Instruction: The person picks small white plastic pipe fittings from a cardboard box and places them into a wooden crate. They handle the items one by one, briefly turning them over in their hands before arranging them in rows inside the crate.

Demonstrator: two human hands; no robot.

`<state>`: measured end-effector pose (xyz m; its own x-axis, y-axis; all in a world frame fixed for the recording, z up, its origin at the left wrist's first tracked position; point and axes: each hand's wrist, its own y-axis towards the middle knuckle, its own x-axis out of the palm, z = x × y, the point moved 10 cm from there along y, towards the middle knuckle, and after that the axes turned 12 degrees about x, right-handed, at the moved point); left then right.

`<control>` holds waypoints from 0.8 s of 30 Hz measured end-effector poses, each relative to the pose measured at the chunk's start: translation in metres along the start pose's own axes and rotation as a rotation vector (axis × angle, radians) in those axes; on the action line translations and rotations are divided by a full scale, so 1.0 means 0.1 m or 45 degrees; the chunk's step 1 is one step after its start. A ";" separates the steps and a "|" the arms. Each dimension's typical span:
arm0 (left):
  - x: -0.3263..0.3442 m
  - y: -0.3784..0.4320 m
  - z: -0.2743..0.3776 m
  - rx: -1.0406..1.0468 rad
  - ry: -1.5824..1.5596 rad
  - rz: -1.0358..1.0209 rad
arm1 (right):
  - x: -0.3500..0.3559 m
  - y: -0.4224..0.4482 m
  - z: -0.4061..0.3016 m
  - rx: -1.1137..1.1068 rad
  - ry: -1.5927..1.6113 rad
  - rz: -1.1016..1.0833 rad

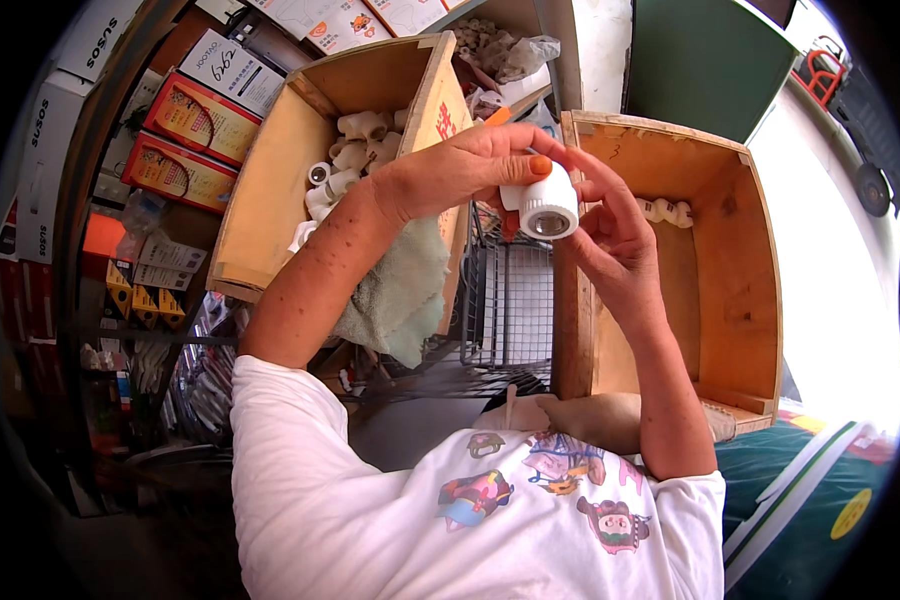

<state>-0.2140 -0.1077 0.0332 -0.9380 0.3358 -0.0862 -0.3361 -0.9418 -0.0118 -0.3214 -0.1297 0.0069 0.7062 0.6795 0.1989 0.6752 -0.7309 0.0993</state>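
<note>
Both my hands hold a white plastic pipe fitting (551,206) with a ribbed collar and a metal-lined opening that faces me. My left hand (487,161) grips it from the left, its thumb, with an orange-stained nail, lying on top. My right hand (615,217) has its fingertips on the fitting's right side. Below and left of them is a wooden box (259,195) with a pile of white pipe fittings (349,157) in it. On the right stands a second wooden box (739,262), where a few white fittings (664,212) lie at the far end.
A grey-green cloth (397,300) hangs by the left box. Between the boxes is a black wire basket (506,300). Shelves on the left carry red gift boxes (202,116) and other cartons. Plastic bags (529,58) and small parts lie beyond. A green wrapped bundle (802,495) is at the lower right.
</note>
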 end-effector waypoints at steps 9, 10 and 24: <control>0.09 -0.02 -0.31 -0.218 -0.106 0.004 | 0.01 0.01 0.03 -0.146 -0.214 0.001; 0.08 -0.02 -0.33 -0.237 -0.100 0.018 | 0.00 0.02 0.06 -0.113 -0.199 0.000; 0.15 -0.02 -0.30 -0.220 0.212 -0.146 | -0.01 0.01 0.13 -0.085 -0.487 0.074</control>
<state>-0.2248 -0.1012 0.0017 -0.8631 0.4461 -0.2370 -0.4062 -0.8918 -0.1993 -0.3190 -0.1300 -0.0062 0.7800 0.6022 -0.1703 0.6250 -0.7631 0.1644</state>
